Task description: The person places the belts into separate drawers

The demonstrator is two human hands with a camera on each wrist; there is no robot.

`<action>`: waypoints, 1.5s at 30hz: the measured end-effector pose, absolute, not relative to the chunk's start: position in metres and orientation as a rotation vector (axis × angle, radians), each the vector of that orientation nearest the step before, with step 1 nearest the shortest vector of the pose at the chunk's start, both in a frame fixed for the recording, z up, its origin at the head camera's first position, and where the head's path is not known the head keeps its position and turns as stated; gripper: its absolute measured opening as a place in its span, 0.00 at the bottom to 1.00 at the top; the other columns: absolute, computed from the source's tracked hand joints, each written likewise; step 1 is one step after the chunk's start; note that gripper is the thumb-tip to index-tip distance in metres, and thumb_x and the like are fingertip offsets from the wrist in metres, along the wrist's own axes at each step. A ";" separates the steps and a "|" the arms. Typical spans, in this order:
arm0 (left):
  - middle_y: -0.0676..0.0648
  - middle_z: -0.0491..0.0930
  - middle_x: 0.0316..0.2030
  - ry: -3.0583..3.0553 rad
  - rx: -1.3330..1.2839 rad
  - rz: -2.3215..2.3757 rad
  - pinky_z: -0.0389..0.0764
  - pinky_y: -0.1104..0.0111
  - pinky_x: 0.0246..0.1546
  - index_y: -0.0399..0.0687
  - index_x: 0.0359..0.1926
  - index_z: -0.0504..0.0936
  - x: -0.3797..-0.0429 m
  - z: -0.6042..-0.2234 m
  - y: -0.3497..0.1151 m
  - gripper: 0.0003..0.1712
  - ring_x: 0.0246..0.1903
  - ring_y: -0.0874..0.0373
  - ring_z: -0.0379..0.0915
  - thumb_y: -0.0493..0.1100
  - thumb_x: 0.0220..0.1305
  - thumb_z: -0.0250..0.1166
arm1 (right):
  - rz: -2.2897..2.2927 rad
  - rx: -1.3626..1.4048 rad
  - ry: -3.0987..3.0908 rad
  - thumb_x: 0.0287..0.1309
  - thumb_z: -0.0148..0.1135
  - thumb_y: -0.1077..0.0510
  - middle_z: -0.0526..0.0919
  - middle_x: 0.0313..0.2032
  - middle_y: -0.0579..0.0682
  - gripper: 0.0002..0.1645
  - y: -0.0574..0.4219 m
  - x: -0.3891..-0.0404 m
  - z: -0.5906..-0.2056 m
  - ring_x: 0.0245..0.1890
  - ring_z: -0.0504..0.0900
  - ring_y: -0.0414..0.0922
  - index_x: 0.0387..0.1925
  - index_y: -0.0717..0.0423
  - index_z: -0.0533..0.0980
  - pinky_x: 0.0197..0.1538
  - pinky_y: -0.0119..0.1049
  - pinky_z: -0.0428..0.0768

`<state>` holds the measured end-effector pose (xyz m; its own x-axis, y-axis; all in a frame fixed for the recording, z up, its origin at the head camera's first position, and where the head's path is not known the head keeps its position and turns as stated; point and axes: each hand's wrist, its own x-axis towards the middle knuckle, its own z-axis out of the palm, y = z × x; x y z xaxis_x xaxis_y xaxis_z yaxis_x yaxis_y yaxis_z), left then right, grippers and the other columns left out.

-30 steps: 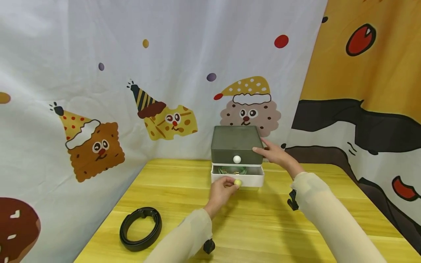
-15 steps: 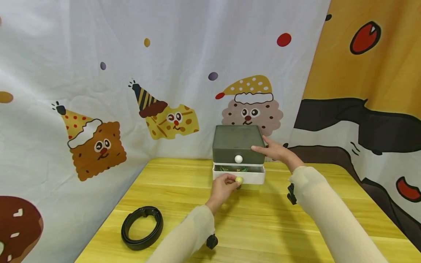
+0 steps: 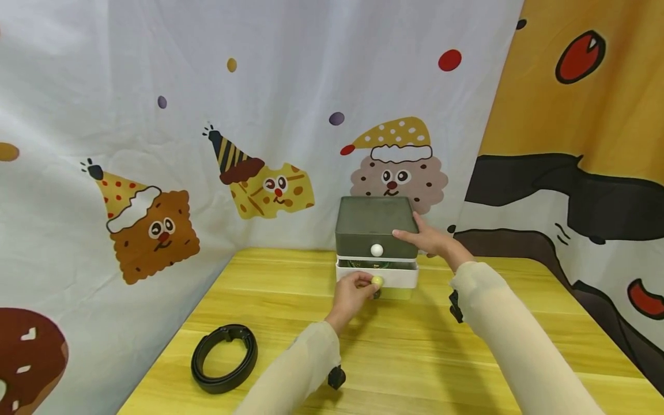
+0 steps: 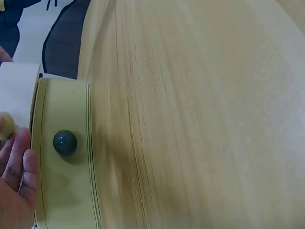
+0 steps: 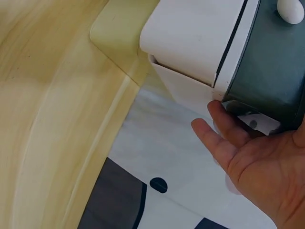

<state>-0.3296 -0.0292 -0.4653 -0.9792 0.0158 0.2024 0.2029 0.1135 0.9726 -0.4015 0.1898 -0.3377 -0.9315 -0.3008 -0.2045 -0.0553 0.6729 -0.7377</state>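
A small chest of drawers, with a dark green top section, stands at the back of the table. Its white middle drawer sticks out slightly at the front. Part of a green coiled item shows inside; the rest is hidden. My left hand pinches this drawer's pale yellow knob. Below, the yellow bottom drawer has a dark round knob. My right hand rests against the green section's right side, thumb at its front corner, fingers extended in the right wrist view.
A rolled black belt lies at the front left of the yellow wood-grain table. A curtain printed with cartoon figures hangs right behind the chest.
The white drawer has slid inward, with my left hand moving along on its knob. Less of the green coil shows now. My right hand has stayed at the chest's side.
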 end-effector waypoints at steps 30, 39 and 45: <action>0.36 0.84 0.32 -2.176 -0.205 -2.028 0.83 0.49 0.36 0.29 0.41 0.82 -0.341 -0.467 -0.030 0.10 0.30 0.37 0.82 0.28 0.57 0.70 | -1.189 -0.203 2.509 0.61 0.51 0.24 0.28 0.76 0.62 0.66 0.184 -0.399 -0.334 0.73 0.46 0.66 0.75 0.40 0.18 0.65 0.67 0.61; 0.44 0.84 0.30 -2.202 -0.196 -2.042 0.85 0.56 0.35 0.33 0.41 0.83 -0.343 -0.466 -0.028 0.10 0.28 0.48 0.83 0.30 0.58 0.71 | -1.187 -0.191 2.523 0.58 0.52 0.22 0.29 0.76 0.63 0.68 0.188 -0.398 -0.335 0.73 0.47 0.67 0.75 0.39 0.19 0.65 0.66 0.61; 0.45 0.84 0.30 -2.219 -0.174 -2.023 0.85 0.59 0.34 0.34 0.41 0.83 -0.345 -0.467 -0.027 0.09 0.26 0.52 0.82 0.31 0.58 0.71 | -1.190 -0.178 2.523 0.58 0.53 0.22 0.30 0.77 0.63 0.68 0.188 -0.399 -0.337 0.73 0.47 0.67 0.75 0.39 0.19 0.64 0.67 0.62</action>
